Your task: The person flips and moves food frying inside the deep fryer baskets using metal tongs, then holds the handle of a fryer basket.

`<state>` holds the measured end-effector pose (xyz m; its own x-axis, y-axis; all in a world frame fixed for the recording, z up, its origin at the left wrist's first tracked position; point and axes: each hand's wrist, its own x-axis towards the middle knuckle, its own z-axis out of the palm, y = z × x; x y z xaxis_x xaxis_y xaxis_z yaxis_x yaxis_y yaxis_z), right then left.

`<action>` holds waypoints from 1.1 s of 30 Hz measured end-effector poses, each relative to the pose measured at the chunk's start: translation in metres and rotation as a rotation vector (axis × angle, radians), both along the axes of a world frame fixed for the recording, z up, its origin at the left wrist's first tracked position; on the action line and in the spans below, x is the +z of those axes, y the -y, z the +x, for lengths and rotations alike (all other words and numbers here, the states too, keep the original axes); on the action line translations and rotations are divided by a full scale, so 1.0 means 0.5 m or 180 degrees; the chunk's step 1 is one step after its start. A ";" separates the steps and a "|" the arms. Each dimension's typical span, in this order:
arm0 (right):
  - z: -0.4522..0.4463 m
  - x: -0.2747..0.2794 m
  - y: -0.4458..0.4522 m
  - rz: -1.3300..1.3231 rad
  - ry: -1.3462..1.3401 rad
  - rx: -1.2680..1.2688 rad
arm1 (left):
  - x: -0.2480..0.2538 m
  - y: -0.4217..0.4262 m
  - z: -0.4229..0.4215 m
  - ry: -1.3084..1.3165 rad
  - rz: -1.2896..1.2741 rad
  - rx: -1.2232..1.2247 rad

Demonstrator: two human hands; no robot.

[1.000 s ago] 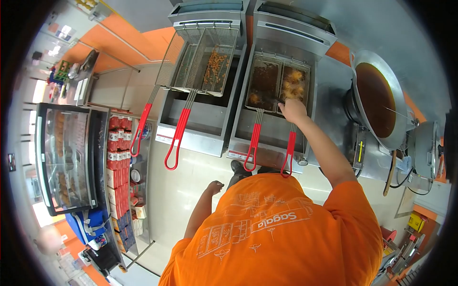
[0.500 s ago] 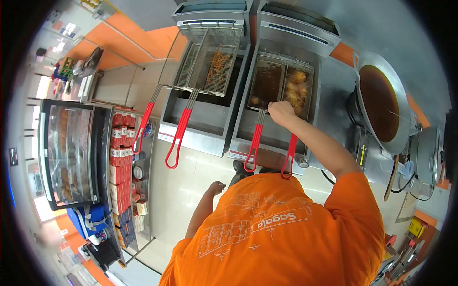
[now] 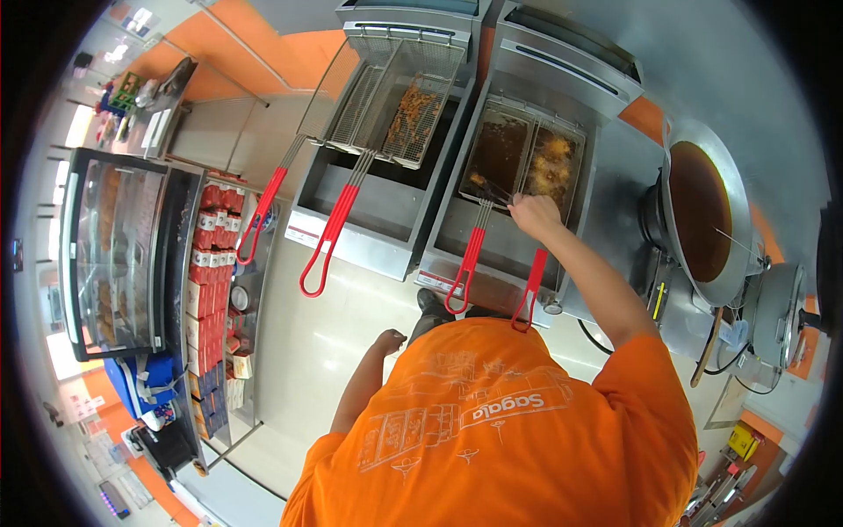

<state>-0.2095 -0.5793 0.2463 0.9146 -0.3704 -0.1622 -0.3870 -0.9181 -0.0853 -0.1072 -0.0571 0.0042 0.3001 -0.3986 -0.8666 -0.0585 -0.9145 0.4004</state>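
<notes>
My right hand is closed over the front edge of the right fryer. It grips thin metal tongs that reach into the left basket, where their tips meet a small browned piece in dark oil. Beside it, the right basket holds golden battered food in bubbling oil. Two red basket handles point toward me, one below my hand. My left hand hangs low at my side, fingers curled, with nothing visible in it.
Wire baskets with fried crumbs rest raised over the left fryer. A large wok of brown liquid stands at right with a long-handled tool in it. A glass display case and shelves of red boxes are at left.
My right hand has shifted slightly right and down, and the tongs now show reaching to the browned piece. The view has turned a little; my left hand stays low.
</notes>
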 end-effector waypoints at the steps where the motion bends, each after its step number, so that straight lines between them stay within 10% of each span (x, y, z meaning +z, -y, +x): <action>1: -0.008 0.004 0.000 -0.0039 -0.0013 -0.0016 | 0.001 0.002 -0.001 0.0018 -0.0015 -0.0046; 20: -0.005 -0.044 0.024 0.0458 -0.0032 -0.0956 | -0.020 0.033 0.046 -0.0020 -0.0020 0.0034; 33: -0.083 -0.027 0.111 0.4946 0.1121 -0.4376 | -0.106 -0.040 -0.014 -0.0101 0.0129 -0.0072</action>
